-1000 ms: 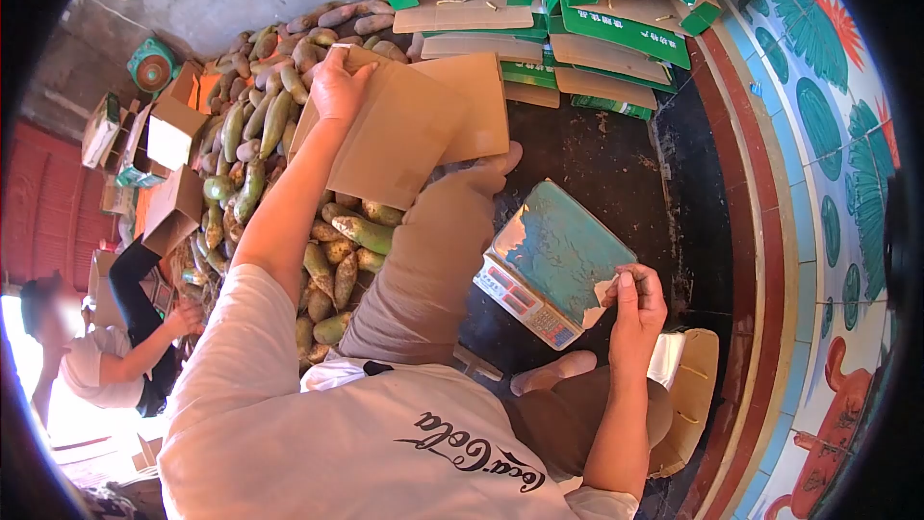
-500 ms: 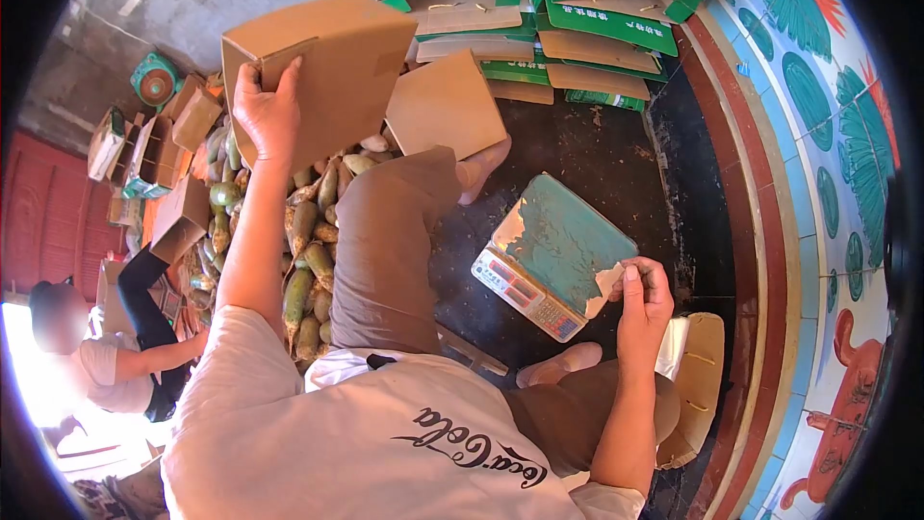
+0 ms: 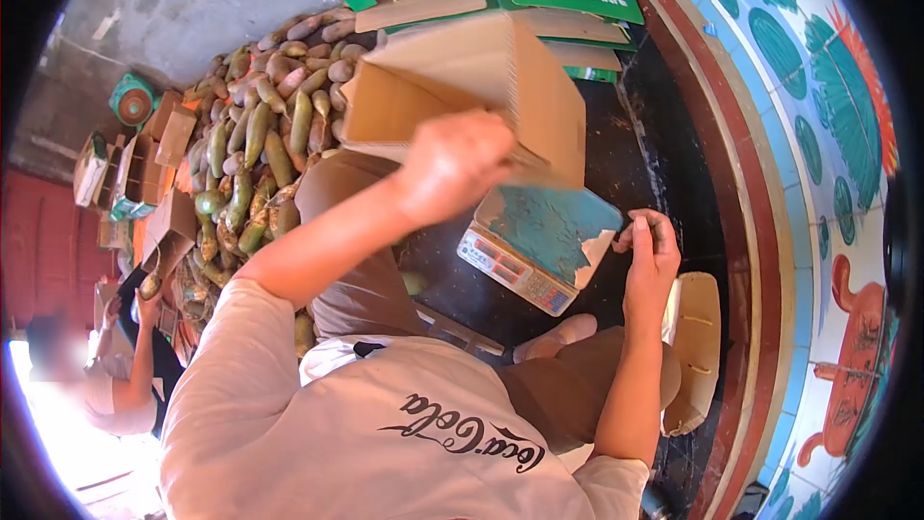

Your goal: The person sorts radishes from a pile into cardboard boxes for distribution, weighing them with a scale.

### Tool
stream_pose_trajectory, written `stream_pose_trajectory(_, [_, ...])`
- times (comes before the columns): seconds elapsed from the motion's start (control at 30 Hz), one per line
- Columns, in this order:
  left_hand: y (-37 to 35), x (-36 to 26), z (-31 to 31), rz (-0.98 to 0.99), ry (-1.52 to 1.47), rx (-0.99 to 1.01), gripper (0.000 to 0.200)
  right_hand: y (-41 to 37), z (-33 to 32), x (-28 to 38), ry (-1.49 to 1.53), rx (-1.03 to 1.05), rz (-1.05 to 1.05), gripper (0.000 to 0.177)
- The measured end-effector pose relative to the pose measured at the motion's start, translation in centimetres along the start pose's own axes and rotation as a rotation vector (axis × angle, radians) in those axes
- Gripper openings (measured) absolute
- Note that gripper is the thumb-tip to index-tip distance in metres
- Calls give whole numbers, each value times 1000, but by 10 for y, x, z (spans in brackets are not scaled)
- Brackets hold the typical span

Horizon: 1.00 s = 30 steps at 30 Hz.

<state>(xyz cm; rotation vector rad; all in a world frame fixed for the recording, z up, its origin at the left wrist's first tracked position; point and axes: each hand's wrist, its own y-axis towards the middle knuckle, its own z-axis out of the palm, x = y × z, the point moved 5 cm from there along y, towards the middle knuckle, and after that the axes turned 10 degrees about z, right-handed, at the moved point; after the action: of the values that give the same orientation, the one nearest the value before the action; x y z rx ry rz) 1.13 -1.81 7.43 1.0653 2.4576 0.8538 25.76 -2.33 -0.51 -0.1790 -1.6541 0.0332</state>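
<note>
My left hand (image 3: pixel 457 164), smeared by motion, is closed on the near edge of a brown cardboard box (image 3: pixel 551 101). The box is tilted, its open side facing left, above the far end of a digital weighing scale (image 3: pixel 549 231). Torn paper and peeling film cover the scale's teal top; its keypad faces me. Close to the scale's right corner, my right hand (image 3: pixel 650 241) hangs with loosely curled fingers and the thumb apart, nothing visible in it.
A large heap of long green radishes (image 3: pixel 255 130) lies on the left. Flattened green-and-brown cartons (image 3: pixel 568 0) are stacked at the back. A co-worker (image 3: pixel 120 376) sits at far left near a carton (image 3: pixel 168 231). Another open carton (image 3: pixel 695 351) stands by my right knee.
My left hand has swung the box right, from above the radish heap to above the scale, turning its open side into view. My right hand has shifted slightly away from the scale's corner.
</note>
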Motion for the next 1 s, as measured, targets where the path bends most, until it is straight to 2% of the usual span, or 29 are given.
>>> stream_pose_trajectory(0.1, [2, -32, 62, 149, -196, 32, 21, 2, -6, -7, 25, -13, 5, 19])
stream_pose_trajectory(0.23, [-5, -63, 137, 229, -165, 143, 12, 1, -12, -11, 52, -25, 9, 17])
stream_pose_trajectory(0.37, [-9, -84, 180, 236, -99, 206, 12, 1, -18, -16, 36, -39, 32, 16])
stream_pose_trajectory(0.5, [-14, -95, 201, 157, -126, 249, 12, 0, -20, -19, 26, -32, 31, 16])
stream_pose_trajectory(0.6, [-31, -93, 207, 156, -96, 366, 15, 1, -24, -21, 0, -38, 29, 16])
stream_pose_trajectory(0.7, [-48, -77, 192, 104, -96, 523, 24, -1, -30, -20, -12, -81, 25, 16])
stream_pose_trajectory(0.8, [-65, -55, 167, 21, -99, 555, 44, 1, -39, -15, -10, -143, 9, 16])
stream_pose_trajectory(0.9, [-68, -31, 127, -222, -43, 296, 65, 10, -48, -25, -75, -211, 55, 18])
stream_pose_trajectory(1.0, [-99, 11, 126, -521, -62, 32, 82, 31, -49, -53, -464, -222, -100, 22])
